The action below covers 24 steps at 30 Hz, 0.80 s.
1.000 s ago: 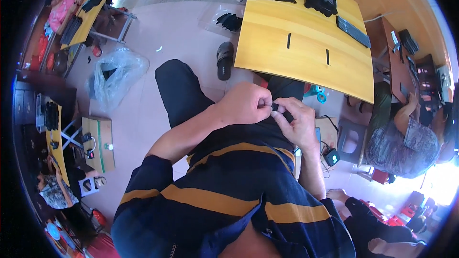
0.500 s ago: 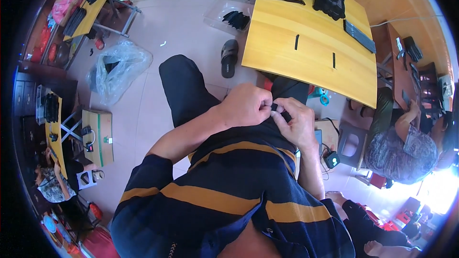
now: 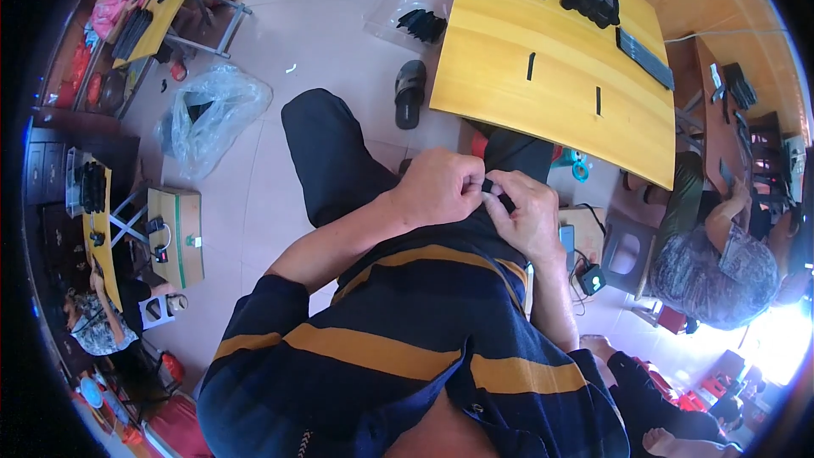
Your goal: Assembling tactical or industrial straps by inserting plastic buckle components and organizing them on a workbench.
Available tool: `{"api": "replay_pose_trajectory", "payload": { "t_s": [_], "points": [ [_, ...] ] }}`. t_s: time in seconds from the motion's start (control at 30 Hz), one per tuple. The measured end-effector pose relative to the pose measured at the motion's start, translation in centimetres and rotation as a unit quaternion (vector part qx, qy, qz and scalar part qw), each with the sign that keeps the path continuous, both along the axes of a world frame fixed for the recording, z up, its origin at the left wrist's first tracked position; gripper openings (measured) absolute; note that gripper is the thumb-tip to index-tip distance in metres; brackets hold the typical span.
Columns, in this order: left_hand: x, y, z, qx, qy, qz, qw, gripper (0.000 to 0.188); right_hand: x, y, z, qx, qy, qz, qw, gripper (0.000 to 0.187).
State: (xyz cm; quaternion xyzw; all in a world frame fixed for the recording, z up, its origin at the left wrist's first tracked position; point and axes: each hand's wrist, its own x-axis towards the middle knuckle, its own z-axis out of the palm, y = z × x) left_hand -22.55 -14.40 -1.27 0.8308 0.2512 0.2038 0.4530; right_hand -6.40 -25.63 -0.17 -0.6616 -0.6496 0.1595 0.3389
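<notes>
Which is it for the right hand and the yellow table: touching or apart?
Apart. The head view shows part of the dark trouser leg between the right hand and the near edge of the yellow table.

I am viewing, from afar, a navy short-sleeved shirt with ochre bands, an open collar and black trousers

Small black piece of narrow, short shape, material too small to tell — pinched at the fingertips of the left hand and right hand, brought nearly together. Mostly covered by fingers, with only a dark bit showing between. Held up over black trousers — exact tilt hidden.
</notes>
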Motion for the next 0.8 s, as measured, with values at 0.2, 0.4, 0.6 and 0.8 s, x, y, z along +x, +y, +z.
{"api": "replay_pose_trajectory", "payload": {
  "t_s": [0.2, 0.4, 0.6, 0.8],
  "points": [
    [-0.3, 0.1, -0.5, 0.066, 0.012, -0.010, 0.998, 0.006, 0.1, 0.3, -0.3, 0.011, -0.022, 0.024, 0.999, 0.023],
    [-0.2, 0.2, -1.1, 0.048, -0.003, 0.000, 0.999, 0.007, -0.1, 0.4, -0.7, 0.021, -0.016, 0.025, 0.999, 0.024],
    [0.5, 0.1, -2.9, -0.047, -0.098, -0.011, 0.994, 0.009, 0.2, 0.3, -0.9, 0.027, 0.037, 0.011, 0.999, 0.023],
    [1.1, -0.3, -4.5, -0.163, -0.118, -0.012, 0.979, 0.010, 0.8, 0.0, -1.7, 0.018, 0.092, 0.006, 0.996, 0.024]
  ]
}}
